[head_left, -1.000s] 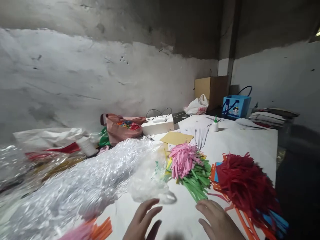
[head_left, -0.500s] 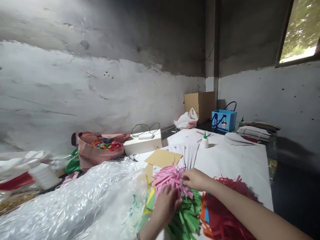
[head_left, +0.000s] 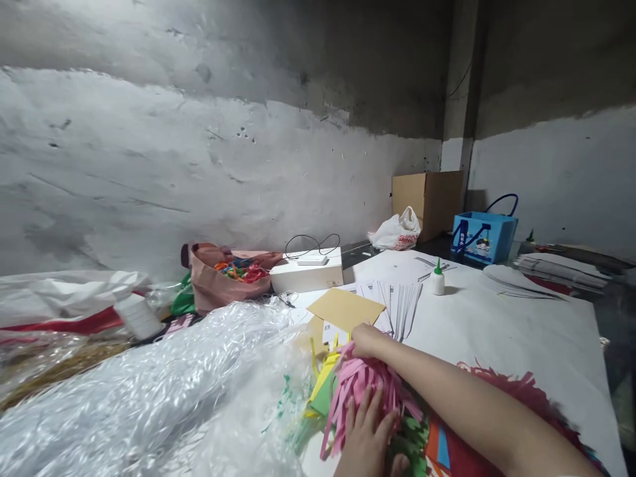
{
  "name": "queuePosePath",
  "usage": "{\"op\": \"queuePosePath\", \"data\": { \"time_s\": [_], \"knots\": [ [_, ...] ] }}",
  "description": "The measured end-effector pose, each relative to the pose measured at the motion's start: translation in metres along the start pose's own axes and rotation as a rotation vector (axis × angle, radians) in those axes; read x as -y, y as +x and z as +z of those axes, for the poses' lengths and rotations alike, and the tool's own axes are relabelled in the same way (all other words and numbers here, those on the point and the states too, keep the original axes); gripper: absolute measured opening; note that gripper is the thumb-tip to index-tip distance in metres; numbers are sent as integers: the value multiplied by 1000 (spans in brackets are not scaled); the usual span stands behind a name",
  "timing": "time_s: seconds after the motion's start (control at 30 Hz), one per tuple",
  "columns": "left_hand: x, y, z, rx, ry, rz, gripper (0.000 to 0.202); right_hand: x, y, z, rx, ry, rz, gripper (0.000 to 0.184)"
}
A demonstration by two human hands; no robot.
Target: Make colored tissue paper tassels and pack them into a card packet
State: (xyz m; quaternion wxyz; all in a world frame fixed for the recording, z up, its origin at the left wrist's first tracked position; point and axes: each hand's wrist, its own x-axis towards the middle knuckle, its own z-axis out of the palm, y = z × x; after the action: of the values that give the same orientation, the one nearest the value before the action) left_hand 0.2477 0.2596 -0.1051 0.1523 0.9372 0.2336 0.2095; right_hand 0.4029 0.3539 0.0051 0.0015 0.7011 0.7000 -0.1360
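A bunch of pink paper fringe (head_left: 360,381) lies in front of me, its strips pointing loosely toward me. My left hand (head_left: 366,427) rests on the near strips with fingers spread. At the fringe's far end, my right hand (head_left: 368,340) has its fingers curled down onto the paper; the fingertips are partly hidden. Green paper fringe (head_left: 416,440) shows beneath and to the right of the pink one. Yellow paper (head_left: 325,364) sticks out on the left. Beyond my right forearm spreads red paper fringe (head_left: 521,387), partly covered by the arm.
Clear plastic strands (head_left: 163,391) fill the left side. Behind the hands are a tan envelope (head_left: 346,308), fanned paper strips (head_left: 402,308) and a glue bottle (head_left: 438,281). Farther back stand a pink bag (head_left: 213,285), a white box (head_left: 305,275) and a blue basket (head_left: 487,235).
The view has turned left. My right hand has shifted to the far end of the pink fringe. My left hand has flattened onto the strips, fingers now apart.
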Motion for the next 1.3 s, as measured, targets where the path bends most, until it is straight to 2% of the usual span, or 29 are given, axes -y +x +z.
{"op": "queuePosePath", "data": {
  "time_s": [0.07,0.13,0.17,0.27,0.3,0.37,0.5,0.6,0.7,0.83,0.93,1.03,1.1,1.17,1.23,1.3],
  "knots": [
    [-8,0,-27,-210,-218,-92,38,-15,-11,0,-109,6,-63,28],
    [-12,8,-62,-407,-494,-315,38,-27,-28,-1,-251,9,-149,27],
    [-13,15,-80,-430,-539,-375,43,-31,-39,-2,-326,6,-198,26],
    [-14,38,-122,-380,-634,-450,49,-32,-76,0,-539,-31,-348,14],
    [-15,45,-131,-338,-670,-452,49,-30,-88,1,-603,-49,-393,13],
    [-22,54,-141,-245,-744,-445,50,-24,-110,5,-721,-83,-469,21],
    [-44,55,-145,-97,-835,-440,46,-16,-147,13,-904,-107,-565,35],
    [-57,47,-144,-28,-831,-437,39,-13,-171,16,-960,-80,-599,34],
    [-61,38,-148,-63,-733,-388,29,-13,-195,11,-963,6,-595,28],
    [-60,25,-159,-173,-518,-298,14,-20,-218,-12,-1015,209,-465,23],
    [-65,18,-162,-201,-415,-234,10,-24,-219,-30,-960,323,-400,26],
    [-70,15,-161,-212,-367,-189,10,-27,-206,-41,-794,379,-436,12],
    [-70,13,-160,-218,-361,-184,16,-32,-195,-49,-747,425,-437,8],
    [-65,10,-160,-249,-359,-196,29,-43,-188,-63,-798,479,-383,9],
    [-56,7,-160,-310,-355,-223,41,-60,-185,-81,-901,526,-301,11],
    [-47,4,-160,-354,-363,-253,46,-79,-187,-97,-990,563,-225,15]
  ]
}}
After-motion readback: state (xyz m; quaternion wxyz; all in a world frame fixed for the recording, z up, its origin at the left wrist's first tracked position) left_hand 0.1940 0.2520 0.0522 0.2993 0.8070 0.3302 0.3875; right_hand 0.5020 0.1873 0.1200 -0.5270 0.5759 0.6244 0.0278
